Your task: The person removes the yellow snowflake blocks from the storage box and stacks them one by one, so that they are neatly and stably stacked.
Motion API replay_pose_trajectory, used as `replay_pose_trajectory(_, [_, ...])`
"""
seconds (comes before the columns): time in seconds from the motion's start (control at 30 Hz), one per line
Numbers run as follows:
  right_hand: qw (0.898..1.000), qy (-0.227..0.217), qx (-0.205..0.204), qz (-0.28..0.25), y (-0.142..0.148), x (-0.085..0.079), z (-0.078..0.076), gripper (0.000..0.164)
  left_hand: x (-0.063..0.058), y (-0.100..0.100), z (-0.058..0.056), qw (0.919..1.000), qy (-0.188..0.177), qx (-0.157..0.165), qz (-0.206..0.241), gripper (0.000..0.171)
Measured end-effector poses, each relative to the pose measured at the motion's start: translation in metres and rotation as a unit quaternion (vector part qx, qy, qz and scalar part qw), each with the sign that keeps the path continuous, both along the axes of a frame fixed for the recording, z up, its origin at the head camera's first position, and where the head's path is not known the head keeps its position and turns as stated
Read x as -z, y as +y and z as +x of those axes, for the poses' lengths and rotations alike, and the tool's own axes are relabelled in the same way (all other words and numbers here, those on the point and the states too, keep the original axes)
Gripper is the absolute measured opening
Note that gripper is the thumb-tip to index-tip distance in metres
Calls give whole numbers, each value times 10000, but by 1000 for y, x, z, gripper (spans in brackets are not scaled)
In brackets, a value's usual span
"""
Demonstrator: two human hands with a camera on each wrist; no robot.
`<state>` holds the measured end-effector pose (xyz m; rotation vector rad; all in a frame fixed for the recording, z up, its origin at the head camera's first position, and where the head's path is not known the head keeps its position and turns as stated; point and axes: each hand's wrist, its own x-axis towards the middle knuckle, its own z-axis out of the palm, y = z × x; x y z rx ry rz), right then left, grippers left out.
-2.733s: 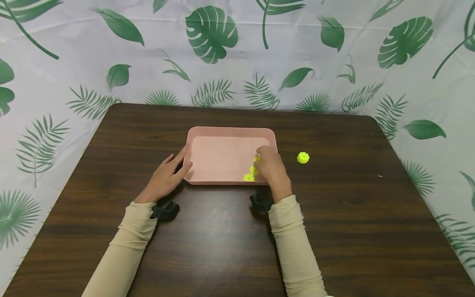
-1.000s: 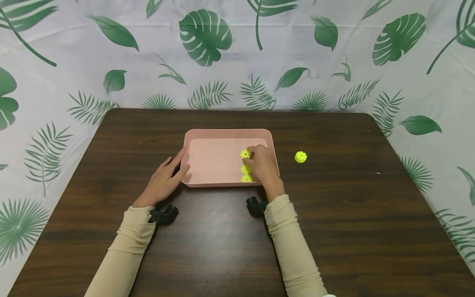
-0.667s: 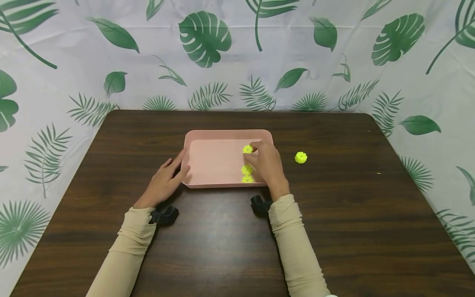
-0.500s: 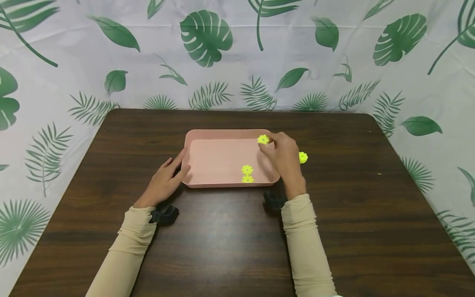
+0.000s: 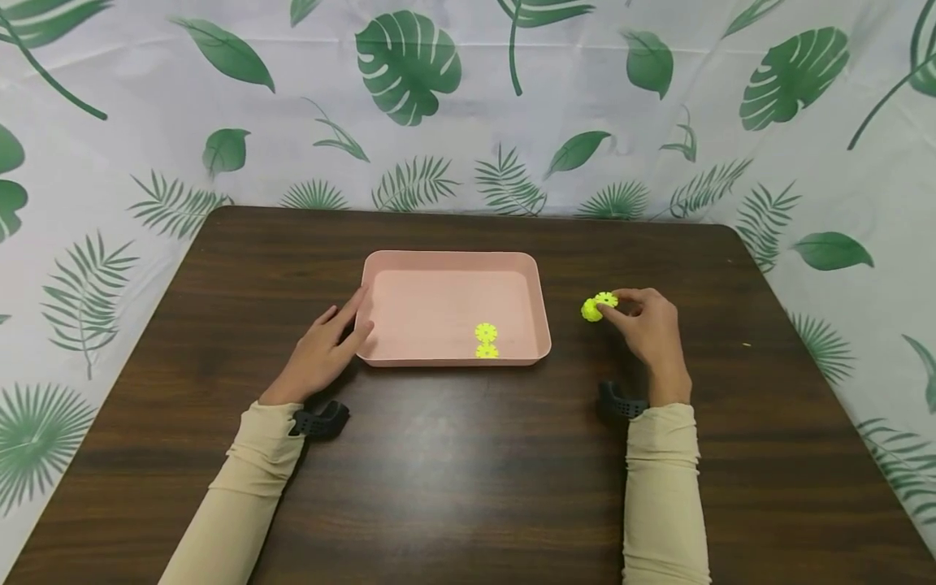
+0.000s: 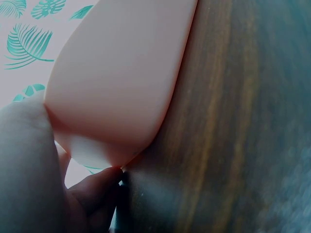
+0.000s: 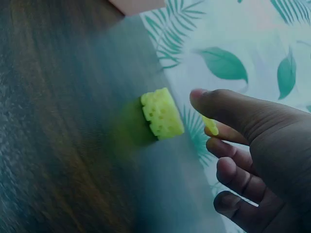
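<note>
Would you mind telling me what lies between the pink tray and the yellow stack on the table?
Only bare dark table lies between the pink tray and the yellow stack, as the head view shows.

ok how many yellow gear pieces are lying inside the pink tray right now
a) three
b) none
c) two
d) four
c: two yellow gear pieces lie near the front edge of the pink tray; the right hand pinches another beside the yellow stack out on the table.
</note>
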<state>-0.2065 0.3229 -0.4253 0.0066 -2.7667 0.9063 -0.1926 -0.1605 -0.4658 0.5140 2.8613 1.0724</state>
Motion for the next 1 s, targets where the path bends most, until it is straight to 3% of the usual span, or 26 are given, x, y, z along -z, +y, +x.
replay_pose_trajectory(0.33, [9998, -140, -55, -135, -2, 12, -6, 40, 0, 0, -1, 10000, -39, 0, -37, 68])
replay_pose_trajectory(1.0, [9988, -453, -43, -177, -2, 11, -4, 44, 0, 0, -1, 10000, 5, -1, -55, 67])
